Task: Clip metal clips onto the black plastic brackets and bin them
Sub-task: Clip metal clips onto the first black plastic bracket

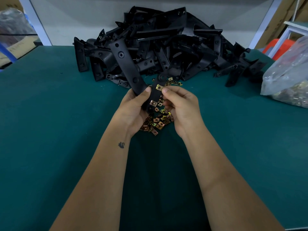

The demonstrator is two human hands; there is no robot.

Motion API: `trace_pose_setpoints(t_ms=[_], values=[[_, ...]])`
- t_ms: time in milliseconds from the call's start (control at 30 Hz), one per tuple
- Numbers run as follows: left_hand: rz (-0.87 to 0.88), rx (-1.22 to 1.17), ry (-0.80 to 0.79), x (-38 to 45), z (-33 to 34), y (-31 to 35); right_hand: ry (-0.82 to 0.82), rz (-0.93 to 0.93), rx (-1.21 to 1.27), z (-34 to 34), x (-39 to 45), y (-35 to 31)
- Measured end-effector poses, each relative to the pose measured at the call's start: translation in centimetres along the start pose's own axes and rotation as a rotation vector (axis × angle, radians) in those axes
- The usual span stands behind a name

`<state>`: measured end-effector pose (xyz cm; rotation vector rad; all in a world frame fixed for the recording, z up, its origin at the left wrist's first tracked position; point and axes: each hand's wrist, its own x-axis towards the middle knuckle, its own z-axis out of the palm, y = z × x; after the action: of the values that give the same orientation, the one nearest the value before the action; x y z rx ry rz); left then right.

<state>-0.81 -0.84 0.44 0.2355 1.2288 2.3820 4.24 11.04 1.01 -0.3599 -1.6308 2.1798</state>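
Observation:
My left hand (135, 105) grips a black plastic bracket (126, 64) above the table; one arm rises up and left, a shorter arm (157, 92) points up at the centre. Two metal clips sit on the shorter arm: an upper clip (159, 87) and a lower clip (153, 103). My right hand (180, 105) pinches the upper clip's right edge with thumb and forefinger. Loose brass-coloured clips (156, 123) lie heaped on the green mat under my hands.
A big pile of black brackets (166, 44) fills the back of the green table (50, 122). A clear plastic bag (288, 77) with more clips lies at the right edge. Cardboard boxes and a wrapped bundle stand beyond the table's left side.

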Motion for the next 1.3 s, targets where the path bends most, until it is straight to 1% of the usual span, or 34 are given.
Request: trace_pose_setpoints(t_ms=[200,333,567,667,767,900,1000,1100,1200,1300], values=[[-0.030,0.010,-0.040,-0.1,0.0,-0.1,-0.006,0.020,0.042,-0.1,0.0,-0.2],[-0.009,0.039,-0.003,-0.1,0.1,-0.1,-0.017,0.037,0.025,-0.1,-0.1,-0.2],[-0.008,0.022,0.012,0.0,-0.1,-0.2,-0.022,0.041,0.005,0.0,0.0,-0.2],[-0.016,0.001,0.049,0.3,-0.1,-0.3,-0.026,0.037,-0.008,0.2,-0.1,-0.1],[-0.035,-0.072,0.142,0.7,0.0,-0.5,-0.040,0.042,0.005,0.5,-0.2,0.0],[-0.019,-0.240,0.242,0.9,0.2,-0.6,-0.075,0.005,-0.141,0.9,-0.5,0.3],[-0.006,-0.216,0.196,0.7,0.4,-0.7,-0.156,-0.063,-0.240,1.4,-0.9,0.7],[-0.015,-0.165,0.151,0.2,0.9,-1.0,-0.201,-0.106,-0.246,1.9,-1.2,1.2],[0.020,-0.121,0.112,-0.2,1.6,-1.3,-0.118,-0.163,-0.170,1.9,-1.1,1.2],[0.159,-0.076,0.141,-0.3,2.0,-1.3,0.012,-0.171,-0.096,1.2,-0.7,0.6]])
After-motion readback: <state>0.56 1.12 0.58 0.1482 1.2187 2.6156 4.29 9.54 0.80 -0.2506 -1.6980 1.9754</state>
